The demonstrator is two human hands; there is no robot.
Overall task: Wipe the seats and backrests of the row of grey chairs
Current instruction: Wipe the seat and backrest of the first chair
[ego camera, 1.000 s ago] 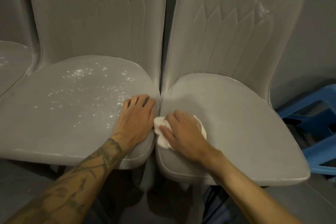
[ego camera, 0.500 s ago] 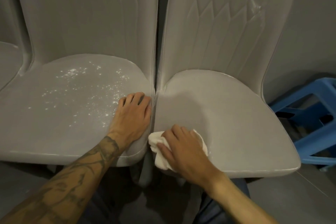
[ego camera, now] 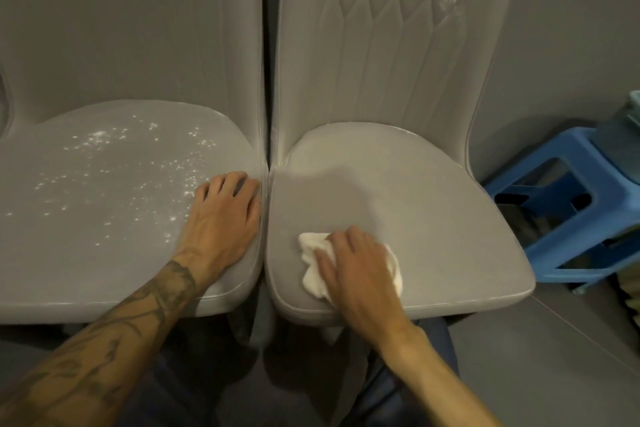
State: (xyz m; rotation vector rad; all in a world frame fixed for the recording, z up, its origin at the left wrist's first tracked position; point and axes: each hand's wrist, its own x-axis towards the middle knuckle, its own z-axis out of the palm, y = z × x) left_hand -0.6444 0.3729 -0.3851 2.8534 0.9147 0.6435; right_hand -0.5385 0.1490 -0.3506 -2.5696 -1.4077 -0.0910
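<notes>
The white cloth [ego camera: 311, 276] lies bunched on the right seat [ego camera: 433, 211] of the 2 grey chairs, near the front left edge. The right grip [ego camera: 360, 267] covers the cloth, fingers bent around it, and presses it onto the cushion. The left grip [ego camera: 225, 215] lies flat with fingers spread, holding nothing, at the right edge of the left seat [ego camera: 86, 253], just beside the gap between the chairs. White specks [ego camera: 138, 166] are scattered over the left seat. A blue stool [ego camera: 568, 218] stands on the floor [ego camera: 554, 357] to the right.
</notes>
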